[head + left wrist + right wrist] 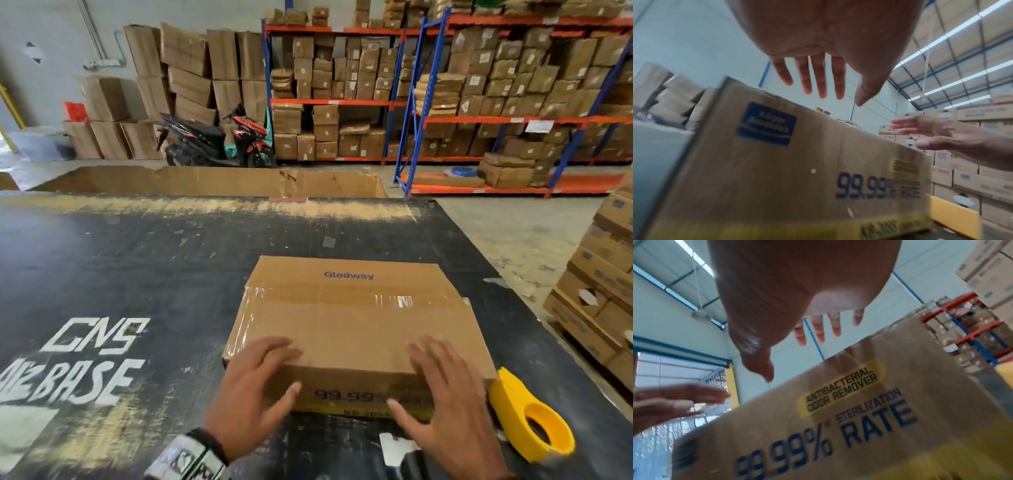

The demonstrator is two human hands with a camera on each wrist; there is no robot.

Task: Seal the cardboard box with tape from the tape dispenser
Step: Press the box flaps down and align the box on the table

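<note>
Hovering spread and empty over the near edge of the taped brown cardboard box [352, 329] by the dark table's [137, 274] right edge, left hand [253, 387] and right hand [445, 394] suggest sealing seems nearly done; any further strip means grasping the yellow plastic tape dispenser [531, 418] just right of it.

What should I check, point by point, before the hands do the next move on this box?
1. Cardboard box lies flat on the black table: ok.
2. Clear tape covers the top seam: ok.
3. Tape pressed down at both ends: cannot tell.
4. Left hand is free, fingers spread: ok.
5. Right hand is free, fingers spread: ok.
6. Yellow tape dispenser lies on the table beside the right hand: ok.
</note>
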